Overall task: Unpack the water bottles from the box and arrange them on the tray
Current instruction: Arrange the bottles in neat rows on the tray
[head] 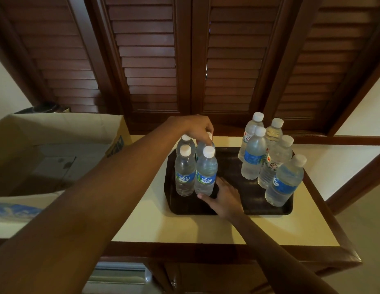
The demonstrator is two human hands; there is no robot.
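A dark tray [246, 200] lies on the cream table top. Several upright water bottles with white caps stand on it in two groups. In the left group, my left hand [198, 127] grips the top of a back bottle [200, 147], hiding most of its cap. My right hand [224, 196] wraps the base of the front bottle [206, 171] of that group. The right group [269, 158] stands untouched at the tray's right side. The open cardboard box [57, 149] sits to the left; its inside looks dim and I see no bottles in it.
A cream table [184, 225] with a dark wood edge holds the tray. Brown louvred shutters [184, 60] rise right behind it. The box stands close against the table's left side. Wood trim runs along the wall at right.
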